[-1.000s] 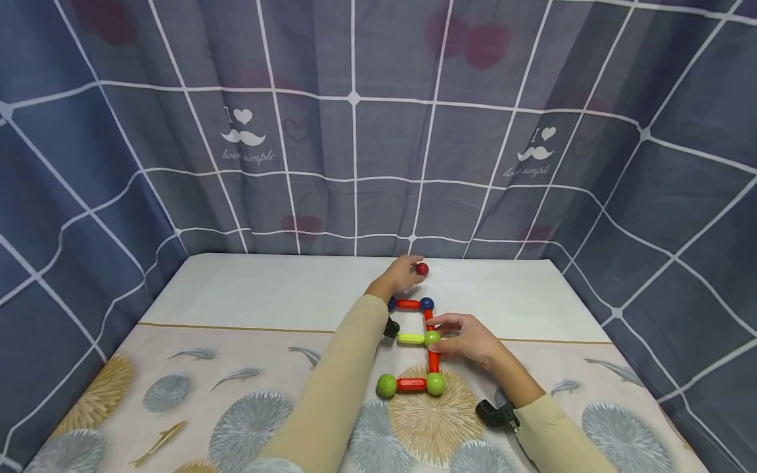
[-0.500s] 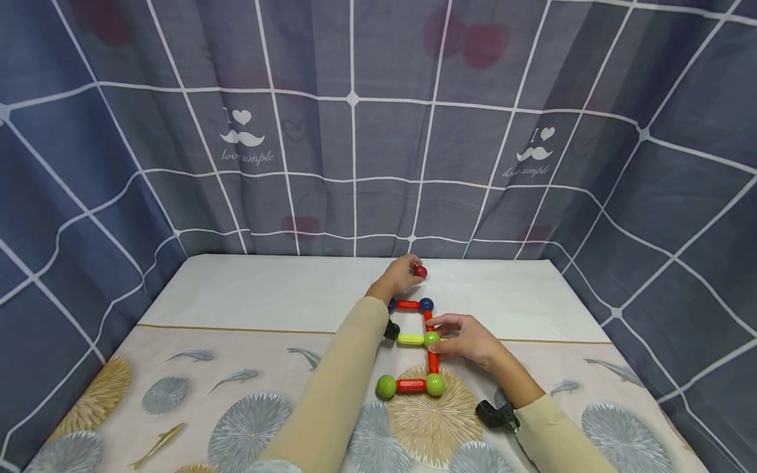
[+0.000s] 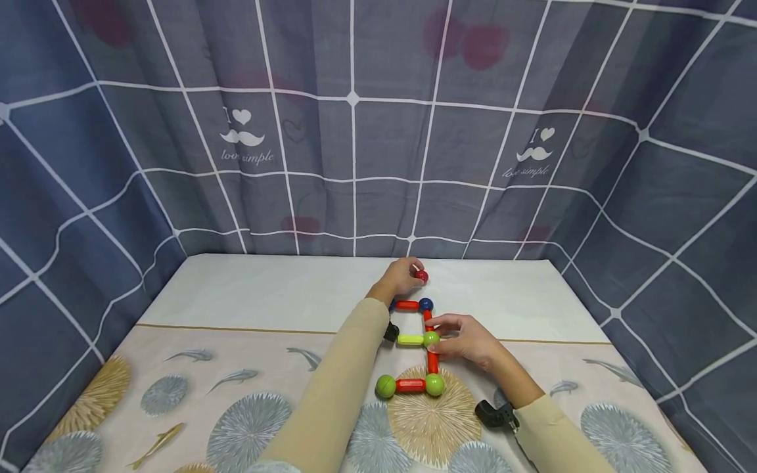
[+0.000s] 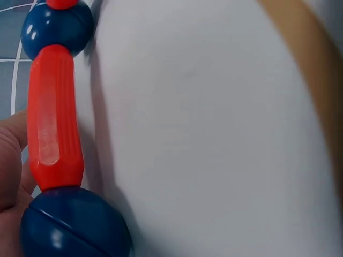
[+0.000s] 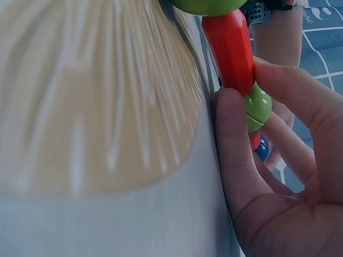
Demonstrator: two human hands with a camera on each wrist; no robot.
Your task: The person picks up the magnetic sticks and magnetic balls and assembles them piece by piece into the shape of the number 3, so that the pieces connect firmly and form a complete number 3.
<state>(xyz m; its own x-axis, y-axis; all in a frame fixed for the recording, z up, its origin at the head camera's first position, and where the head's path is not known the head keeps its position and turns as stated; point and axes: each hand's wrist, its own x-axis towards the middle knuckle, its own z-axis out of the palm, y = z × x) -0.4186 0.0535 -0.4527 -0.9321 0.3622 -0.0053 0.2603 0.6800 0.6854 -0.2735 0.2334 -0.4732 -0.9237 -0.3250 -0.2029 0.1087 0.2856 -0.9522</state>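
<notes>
Near the table's far edge, my left hand [image 3: 401,276] pinches a red ball [image 3: 422,276]. Closer to me lies a figure of magnetic balls and rods. A blue ball [image 3: 426,305] and a red rod [image 3: 407,305] form its far side, partly covered by my left arm. My right hand [image 3: 467,338] grips the figure at its middle green ball [image 3: 431,339], from which a yellow-green rod [image 3: 411,339] points left. Along the near side, a red rod [image 3: 411,385] joins two green balls. The left wrist view shows another blue ball [image 4: 75,225] large, joined to the red rod.
A white table top [image 3: 266,289] runs along the back, and a patterned cloth [image 3: 195,407] covers the front. Checked curtains [image 3: 378,144] hang behind and at both sides. Black wrist cameras, such as the right camera [image 3: 495,414], sit close to the table.
My left hand has drawn the red ball slightly toward me, nearer the far blue ball. The right hand has stayed in place on the green ball.
</notes>
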